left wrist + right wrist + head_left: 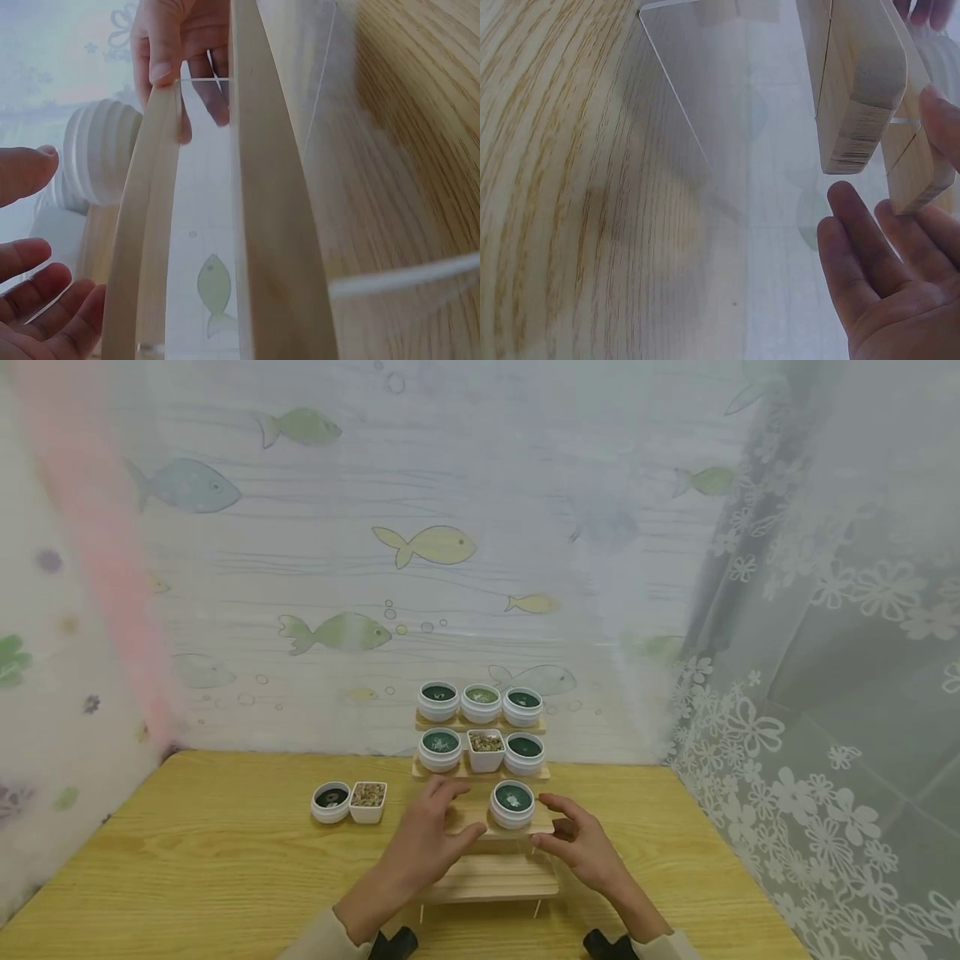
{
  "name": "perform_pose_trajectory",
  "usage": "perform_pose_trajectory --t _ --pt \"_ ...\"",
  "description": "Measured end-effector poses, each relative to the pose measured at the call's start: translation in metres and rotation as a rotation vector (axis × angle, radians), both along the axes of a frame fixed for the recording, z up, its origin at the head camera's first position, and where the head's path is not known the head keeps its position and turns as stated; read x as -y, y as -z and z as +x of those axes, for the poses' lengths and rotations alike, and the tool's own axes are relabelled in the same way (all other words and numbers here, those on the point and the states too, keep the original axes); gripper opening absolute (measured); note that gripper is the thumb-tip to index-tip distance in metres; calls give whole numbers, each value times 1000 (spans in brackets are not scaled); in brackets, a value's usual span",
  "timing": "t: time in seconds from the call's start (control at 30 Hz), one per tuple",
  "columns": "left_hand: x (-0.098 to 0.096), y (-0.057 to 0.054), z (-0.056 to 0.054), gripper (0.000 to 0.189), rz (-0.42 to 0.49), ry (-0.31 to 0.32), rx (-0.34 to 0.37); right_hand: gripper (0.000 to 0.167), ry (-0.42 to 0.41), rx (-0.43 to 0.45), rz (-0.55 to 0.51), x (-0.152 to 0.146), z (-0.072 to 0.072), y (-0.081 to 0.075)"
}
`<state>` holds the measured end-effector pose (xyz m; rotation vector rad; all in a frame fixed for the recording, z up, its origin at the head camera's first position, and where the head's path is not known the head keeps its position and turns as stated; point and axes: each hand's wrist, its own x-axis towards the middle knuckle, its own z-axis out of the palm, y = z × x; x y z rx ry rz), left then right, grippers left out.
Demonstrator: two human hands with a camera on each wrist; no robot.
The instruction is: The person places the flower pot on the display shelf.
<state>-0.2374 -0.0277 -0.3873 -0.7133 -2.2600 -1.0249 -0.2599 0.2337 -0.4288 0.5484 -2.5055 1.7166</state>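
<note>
A tiered wooden display stand (491, 887) with clear side panels stands on the table. On its second step from the front sits a round white pot (513, 804) with a dark green top and pale flecks. My left hand (423, 839) is spread over the left part of that step, thumb towards the pot; in the left wrist view its fingers are apart from the wood. At the step's right end, my right hand (588, 852) pinches the wooden slat (919, 176), thumb at the front corner and fingers around the end.
Behind, two higher steps carry more white round pots (438, 702) and a square cup (486, 752) of grainy bits. Left on the table (187, 860) stand a dark-topped round pot (330, 802) and another square cup (368, 802). A fish-patterned curtain (450, 485) hangs behind.
</note>
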Motion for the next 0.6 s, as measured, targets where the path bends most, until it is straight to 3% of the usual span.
perform_pose_trajectory --t 0.37,0.6 --pt "34 -1 6 45 -33 -35 -62 62 8 4 -4 0 3 -2" --pt "62 5 -6 43 -79 -93 -94 62 20 9 13 1 1 0"
